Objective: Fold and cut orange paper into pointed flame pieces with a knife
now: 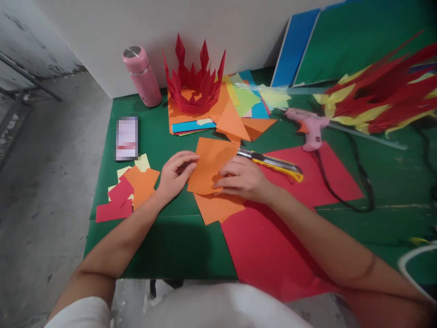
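A rectangular sheet of orange paper is between my two hands, tilted above the green table. My left hand pinches its left edge between thumb and fingers. Over its lower right part lies my right hand, fingers bent and gripping near the bottom edge. Beneath it, a second orange sheet partly covers a large red sheet. Just beyond my right hand rests a yellow utility knife, its front end partly hidden by the hand and paper.
Red, orange and yellow paper scraps lie left, below a phone. Behind stand a pink bottle and a red paper crown on coloured sheets. A pink glue gun with its cord lies right, near red-and-yellow paper flames.
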Demonstrator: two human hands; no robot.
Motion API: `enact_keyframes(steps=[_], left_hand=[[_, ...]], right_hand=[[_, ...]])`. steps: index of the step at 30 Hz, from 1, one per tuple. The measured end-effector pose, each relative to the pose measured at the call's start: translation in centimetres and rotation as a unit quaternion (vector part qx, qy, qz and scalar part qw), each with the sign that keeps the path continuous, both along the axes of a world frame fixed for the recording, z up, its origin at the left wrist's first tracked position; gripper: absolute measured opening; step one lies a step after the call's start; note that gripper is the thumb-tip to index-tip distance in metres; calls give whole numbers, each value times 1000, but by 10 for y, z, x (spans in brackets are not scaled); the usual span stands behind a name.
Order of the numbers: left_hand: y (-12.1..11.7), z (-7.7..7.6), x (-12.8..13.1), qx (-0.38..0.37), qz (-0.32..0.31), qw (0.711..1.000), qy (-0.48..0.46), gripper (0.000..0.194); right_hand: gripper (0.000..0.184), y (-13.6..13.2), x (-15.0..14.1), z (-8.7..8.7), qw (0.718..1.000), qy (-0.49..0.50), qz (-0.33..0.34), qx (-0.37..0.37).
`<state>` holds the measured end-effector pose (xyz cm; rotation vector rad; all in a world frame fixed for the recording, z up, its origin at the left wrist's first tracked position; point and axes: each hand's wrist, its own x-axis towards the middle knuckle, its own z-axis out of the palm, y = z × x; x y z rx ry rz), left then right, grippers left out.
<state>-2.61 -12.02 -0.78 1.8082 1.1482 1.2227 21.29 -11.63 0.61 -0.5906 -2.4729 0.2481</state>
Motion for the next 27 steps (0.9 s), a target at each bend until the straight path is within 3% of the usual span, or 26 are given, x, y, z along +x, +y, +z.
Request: enact_keyframes(steps=[3, 8, 13, 17, 21, 23, 25, 27], left_hand=[[-5, 3, 1, 3, -41, 999, -17, 30], [-10, 5, 5, -3, -110, 994, 6, 45], [-13, 5, 12, 25, -100, 994, 27, 35], [-13, 2, 13, 32, -81, 996, 19, 31], [-8, -6, 9, -20, -15, 998, -60, 36], [-5, -10, 8, -46, 12, 991, -123, 42], [-4, -12, 9, -64, 28, 983, -171, 49], [-6, -12, 12, -71, 38, 977, -200, 55]], right_hand=[[34, 0, -6, -5, 998, 53, -23, -40], [42, 0, -14, -11, 991, 69, -106, -44], [47, 0, -16, -12, 985, 79, -152, -33], [40, -3, -16, -10, 967, 129, -213, -55], [43, -4, -15, -9, 915, 256, -297, -91], [49, -4, -16, -10, 882, 320, -313, -145], [55, -4, -19, -10, 844, 372, -292, -252], [60, -5, -24, -8, 798, 392, -230, -394]])
